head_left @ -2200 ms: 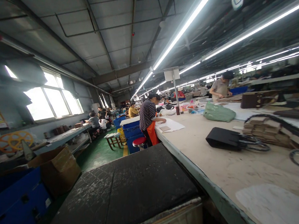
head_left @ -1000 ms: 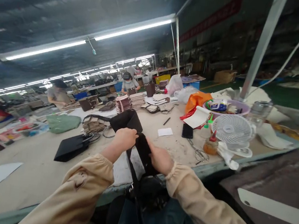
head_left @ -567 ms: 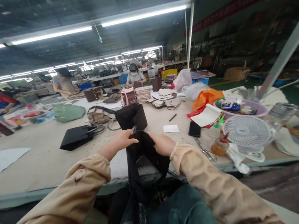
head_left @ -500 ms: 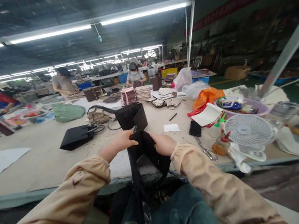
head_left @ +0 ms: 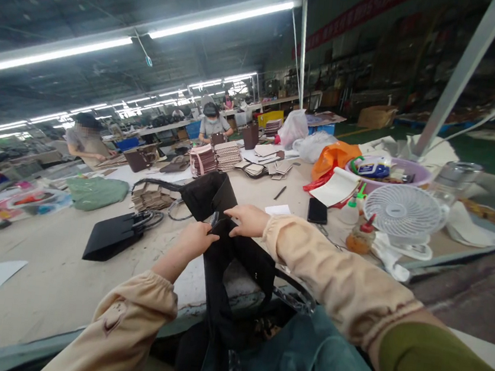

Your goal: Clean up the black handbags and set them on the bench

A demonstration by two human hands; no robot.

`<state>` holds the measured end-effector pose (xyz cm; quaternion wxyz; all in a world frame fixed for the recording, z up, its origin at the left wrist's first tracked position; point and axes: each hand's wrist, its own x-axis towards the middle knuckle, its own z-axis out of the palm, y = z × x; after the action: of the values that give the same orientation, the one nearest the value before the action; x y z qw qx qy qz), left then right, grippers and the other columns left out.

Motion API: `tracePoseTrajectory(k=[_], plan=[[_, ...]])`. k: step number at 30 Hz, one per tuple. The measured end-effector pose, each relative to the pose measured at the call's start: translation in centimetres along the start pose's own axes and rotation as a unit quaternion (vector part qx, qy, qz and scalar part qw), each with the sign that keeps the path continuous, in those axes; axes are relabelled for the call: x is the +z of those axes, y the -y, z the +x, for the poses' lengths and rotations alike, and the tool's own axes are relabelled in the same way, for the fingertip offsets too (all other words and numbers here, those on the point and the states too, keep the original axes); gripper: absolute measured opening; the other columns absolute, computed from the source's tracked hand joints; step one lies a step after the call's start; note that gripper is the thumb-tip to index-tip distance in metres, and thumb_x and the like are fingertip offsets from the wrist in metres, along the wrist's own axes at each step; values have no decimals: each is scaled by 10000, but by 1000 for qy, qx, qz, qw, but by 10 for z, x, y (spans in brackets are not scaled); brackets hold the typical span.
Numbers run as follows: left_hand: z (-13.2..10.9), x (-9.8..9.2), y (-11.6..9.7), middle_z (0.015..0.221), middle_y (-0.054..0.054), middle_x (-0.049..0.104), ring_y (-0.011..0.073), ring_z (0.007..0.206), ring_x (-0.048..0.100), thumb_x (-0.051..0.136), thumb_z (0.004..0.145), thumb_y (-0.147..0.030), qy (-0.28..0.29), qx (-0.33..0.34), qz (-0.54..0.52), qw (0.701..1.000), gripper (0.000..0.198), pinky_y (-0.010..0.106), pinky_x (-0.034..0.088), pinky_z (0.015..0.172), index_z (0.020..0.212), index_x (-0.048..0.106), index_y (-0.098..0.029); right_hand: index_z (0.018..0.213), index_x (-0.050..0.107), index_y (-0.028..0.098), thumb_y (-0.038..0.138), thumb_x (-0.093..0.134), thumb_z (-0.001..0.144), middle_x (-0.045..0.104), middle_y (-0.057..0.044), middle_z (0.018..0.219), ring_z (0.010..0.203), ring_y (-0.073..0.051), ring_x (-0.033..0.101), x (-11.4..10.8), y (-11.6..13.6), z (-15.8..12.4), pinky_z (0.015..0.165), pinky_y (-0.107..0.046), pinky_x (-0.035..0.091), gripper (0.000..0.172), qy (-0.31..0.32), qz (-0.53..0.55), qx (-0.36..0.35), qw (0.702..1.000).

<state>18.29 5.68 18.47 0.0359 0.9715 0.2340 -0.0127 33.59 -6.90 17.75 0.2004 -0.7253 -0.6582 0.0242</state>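
Observation:
A black bag (head_left: 260, 267), with long black straps or panels hanging down, lies across the table edge and my lap. My left hand (head_left: 199, 239) pinches its upper edge between thumb and fingers. Close by on the right, my right hand (head_left: 247, 220) has thumb and forefinger at the same black edge, their tips partly hidden. Just beyond my hands stands another black bag piece (head_left: 204, 195), its top folded open. Left of them a flat black bag (head_left: 114, 236) with looped handles rests on the table.
Right of my hands lie a phone (head_left: 318, 211), a white fan (head_left: 404, 209), a glue bottle (head_left: 360, 237) with a red cap and a purple basin (head_left: 410, 171). Stacked brown pieces (head_left: 152, 196) and a green plastic bag (head_left: 97, 192) sit left. Co-workers are at the far side.
My right hand has moved left along the bag, closer to my left hand. The bag's opening has narrowed between them. The view has shifted slightly to the right.

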Motion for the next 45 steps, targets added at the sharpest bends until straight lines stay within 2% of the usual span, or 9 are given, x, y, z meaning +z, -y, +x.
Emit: tracePoseTrajectory(k=[5,8,10,20,27,31,35,41,45], plan=[[-1,-2,3,626,21,579,159,624,528,508,823,-342,9,19,-23,1000,243,265,295,557,676,614,-180,1133,636,177,279,705,679,664,-37,1045,952,-174,591,7,-2,36,796,-242,413,471,58,-19,-49,997],[-1,-2,5,587,9,532,149,594,496,503,828,-331,9,27,-41,999,258,268,277,552,631,575,-180,1018,701,215,267,676,720,690,-1,940,884,-142,596,9,-3,46,743,-220,398,303,61,-22,-66,996],[0,-2,7,573,5,512,146,581,480,497,833,-329,8,31,-58,998,271,270,270,549,614,554,-180,1008,712,226,301,642,763,695,-1,938,883,-136,596,10,-5,48,743,-214,393,265,53,-14,-86,995],[11,6,6,606,21,564,149,608,514,452,871,-316,-8,24,-68,997,310,266,289,562,613,544,-170,921,721,196,311,515,850,692,-44,858,780,-139,582,6,-11,43,673,-235,367,247,55,-59,-125,989],[1,5,-2,793,35,697,198,743,613,528,842,-367,-123,7,20,992,212,290,336,619,854,688,-229,869,715,186,302,478,862,698,-63,870,771,-164,592,1,-7,43,618,-273,321,264,63,-122,-125,983],[3,6,-4,817,43,705,204,760,620,473,870,-333,-109,24,58,992,247,305,328,627,816,683,-217,835,715,196,327,465,841,699,-66,880,788,-192,606,3,-2,36,585,-289,306,282,28,-115,-98,988],[10,9,-5,755,39,678,180,718,590,465,866,-317,-110,26,41,993,259,294,312,612,725,645,-196,834,717,198,325,457,833,699,-58,879,804,-190,608,4,-4,30,586,-285,309,289,11,-97,-75,992],[14,10,-8,697,32,636,158,674,542,458,861,-329,-99,36,7,994,272,273,286,591,698,625,-189,1056,693,249,395,553,809,695,-7,905,793,-134,596,-4,-20,25,624,-225,361,319,74,-4,-56,996],[14,10,-10,664,26,608,149,648,525,451,864,-330,-103,38,-6,994,284,271,288,587,687,618,-185,1088,679,185,272,650,714,691,-17,908,782,-115,597,-6,-23,20,660,-194,396,385,63,44,-54,996]])
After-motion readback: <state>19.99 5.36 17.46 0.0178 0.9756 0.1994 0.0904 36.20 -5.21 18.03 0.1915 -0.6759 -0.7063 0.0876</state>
